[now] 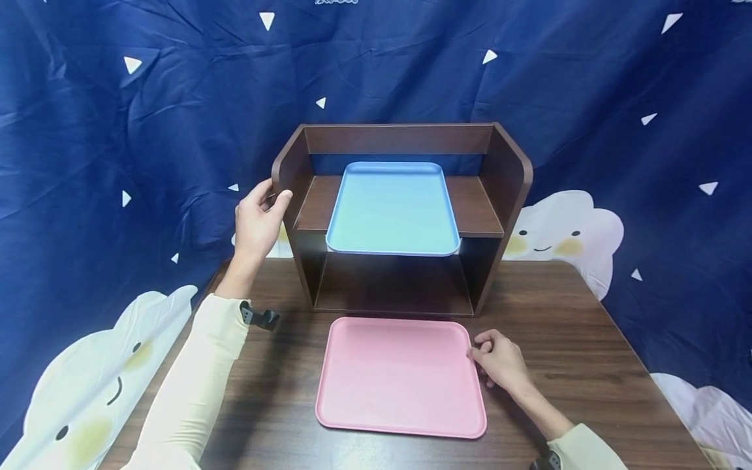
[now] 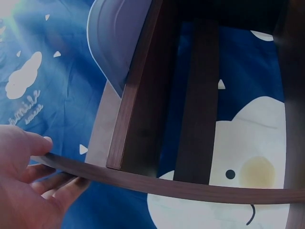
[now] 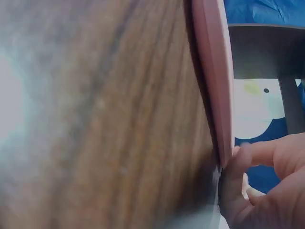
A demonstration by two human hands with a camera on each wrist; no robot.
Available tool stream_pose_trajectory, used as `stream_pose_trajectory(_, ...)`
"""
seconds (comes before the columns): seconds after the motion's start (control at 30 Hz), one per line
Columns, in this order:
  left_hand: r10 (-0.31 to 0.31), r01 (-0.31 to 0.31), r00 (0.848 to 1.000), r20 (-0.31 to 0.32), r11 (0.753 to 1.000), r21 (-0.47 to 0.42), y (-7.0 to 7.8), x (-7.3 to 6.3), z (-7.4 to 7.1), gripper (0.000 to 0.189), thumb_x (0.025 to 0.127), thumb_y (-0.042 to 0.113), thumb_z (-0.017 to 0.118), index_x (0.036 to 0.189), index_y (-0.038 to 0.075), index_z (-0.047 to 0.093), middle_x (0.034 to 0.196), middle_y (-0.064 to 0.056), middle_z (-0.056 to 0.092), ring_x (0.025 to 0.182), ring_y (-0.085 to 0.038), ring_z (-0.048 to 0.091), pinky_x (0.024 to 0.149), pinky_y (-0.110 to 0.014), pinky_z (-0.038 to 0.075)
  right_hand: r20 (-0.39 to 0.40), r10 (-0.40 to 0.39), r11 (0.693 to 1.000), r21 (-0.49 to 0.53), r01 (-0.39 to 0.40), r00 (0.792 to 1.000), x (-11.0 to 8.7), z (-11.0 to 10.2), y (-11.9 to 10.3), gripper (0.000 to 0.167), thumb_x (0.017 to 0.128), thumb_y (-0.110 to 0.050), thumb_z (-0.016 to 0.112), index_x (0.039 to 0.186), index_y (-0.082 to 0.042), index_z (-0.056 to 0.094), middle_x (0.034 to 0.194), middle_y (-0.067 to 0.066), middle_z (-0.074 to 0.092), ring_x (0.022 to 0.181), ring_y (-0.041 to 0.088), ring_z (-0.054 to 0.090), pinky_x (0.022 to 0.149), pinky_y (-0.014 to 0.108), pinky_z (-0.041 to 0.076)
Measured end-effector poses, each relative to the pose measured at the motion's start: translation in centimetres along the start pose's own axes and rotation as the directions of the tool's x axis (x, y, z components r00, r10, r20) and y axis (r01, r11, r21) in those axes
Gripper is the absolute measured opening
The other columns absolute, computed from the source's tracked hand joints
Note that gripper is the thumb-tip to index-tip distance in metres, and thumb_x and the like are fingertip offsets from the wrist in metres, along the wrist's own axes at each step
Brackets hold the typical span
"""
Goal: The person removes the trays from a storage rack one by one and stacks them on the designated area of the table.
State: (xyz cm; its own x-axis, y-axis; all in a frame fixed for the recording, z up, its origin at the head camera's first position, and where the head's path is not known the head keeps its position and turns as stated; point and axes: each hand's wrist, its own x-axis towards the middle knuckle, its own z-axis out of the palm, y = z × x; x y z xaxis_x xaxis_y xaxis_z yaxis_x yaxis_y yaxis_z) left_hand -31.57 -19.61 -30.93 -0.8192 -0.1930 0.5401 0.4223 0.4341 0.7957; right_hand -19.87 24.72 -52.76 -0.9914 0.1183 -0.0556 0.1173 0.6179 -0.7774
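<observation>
A dark brown wooden desktop shelf (image 1: 393, 138) stands at the back of the table, with a light blue tray (image 1: 393, 209) lying on its upper board and jutting past the front edge. My left hand (image 1: 256, 219) holds the front edge of the shelf's left side panel, thumb on one face and fingers on the other, as the left wrist view also shows. Flat on the table before the shelf lies a pink tray (image 1: 402, 378). Its right rim (image 3: 217, 81) is pinched between the thumb and fingers of my right hand (image 1: 501, 360).
The wooden table (image 1: 564, 326) extends to both sides of the shelf. Behind it hangs a dark blue curtain (image 1: 194, 117) with white triangles and smiling clouds. The shelf's lower compartment (image 1: 393, 284) opens toward the pink tray.
</observation>
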Motion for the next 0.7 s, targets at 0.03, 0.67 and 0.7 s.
stream_pose_trajectory(0.03, 0.001, -0.001, 1.000, 0.000, 1.000, -0.001, 0.0, 0.0, 0.0, 0.041, 0.104, 0.022, 0.070, 0.140, 0.004, 0.068, 0.138, -0.018, 0.072, 0.129, -0.030, 0.070, 0.111, -0.041, 0.055, -0.009, -0.005, 1.000, -0.011, 0.005, 1.000, 0.1, -0.1, 0.0, 0.032, 0.091, -0.012, 0.074, 0.117, 0.005, 0.064, 0.075, 0.002, 0.060, 0.042, 0.012, 0.058, 0.039, 0.033, 0.054)
stream_pose_trajectory(0.67, -0.001, 0.001, 1.000, -0.003, 1.000, 0.000, -0.1, 0.0, -0.1, 0.042, 0.103, 0.023, 0.071, 0.141, 0.004, 0.068, 0.139, -0.018, 0.072, 0.130, -0.030, 0.070, 0.111, -0.040, 0.055, -0.005, -0.087, 0.993, 0.076, 0.087, 0.996, 0.3, -1.7, -2.3, 0.012, 0.100, -0.009, 0.065, 0.106, -0.003, 0.074, 0.076, 0.007, 0.076, 0.053, 0.021, 0.067, 0.041, 0.026, 0.046)
stream_pose_trajectory(0.7, -0.002, 0.002, 1.000, -0.004, 1.000, 0.001, 0.0, -0.1, -0.1, 0.042, 0.103, 0.023, 0.071, 0.141, 0.004, 0.068, 0.139, -0.017, 0.072, 0.130, -0.030, 0.070, 0.111, -0.040, 0.055, 0.003, -0.094, 0.991, 0.096, 0.093, 0.996, 0.2, -1.8, -2.7, 0.013, 0.101, -0.009, 0.064, 0.108, -0.002, 0.073, 0.078, 0.008, 0.077, 0.055, 0.021, 0.068, 0.040, 0.027, 0.046)
